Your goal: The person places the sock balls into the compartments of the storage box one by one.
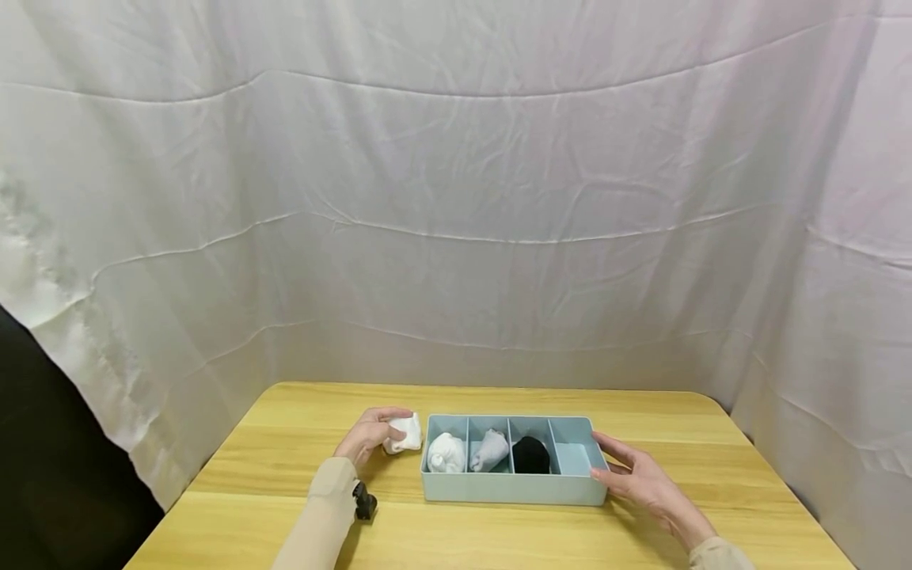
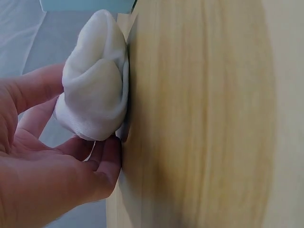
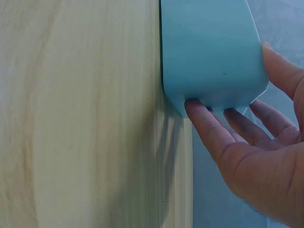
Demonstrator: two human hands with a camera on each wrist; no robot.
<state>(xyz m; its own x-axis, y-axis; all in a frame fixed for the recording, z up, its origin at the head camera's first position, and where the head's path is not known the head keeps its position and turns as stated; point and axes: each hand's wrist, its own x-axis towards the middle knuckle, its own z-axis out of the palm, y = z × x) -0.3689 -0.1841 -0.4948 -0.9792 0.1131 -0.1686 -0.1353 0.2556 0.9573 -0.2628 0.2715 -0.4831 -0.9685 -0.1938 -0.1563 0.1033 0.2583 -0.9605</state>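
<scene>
A bundled white sock (image 1: 404, 434) rests on the table, left of a light blue divided box (image 1: 513, 488). My left hand (image 1: 369, 432) pinches it between thumb and fingers. In the left wrist view the sock (image 2: 97, 78) shows its folds, with fingers (image 2: 109, 159) against its lower end. My right hand (image 1: 644, 479) holds the box's right end. In the right wrist view, the thumb is at the rim and fingers (image 3: 209, 128) touch the end wall. From left, the compartments hold a white sock bundle (image 1: 446, 454), a pale grey one (image 1: 490, 451) and a black one (image 1: 531, 456); the rightmost shows its bare floor.
The wooden table (image 1: 235, 475) has its far edge near pale hanging curtains (image 1: 499, 237). A black wrist device (image 1: 365, 502) sits at the left sleeve cuff. Dark space lies beyond the curtain at far left.
</scene>
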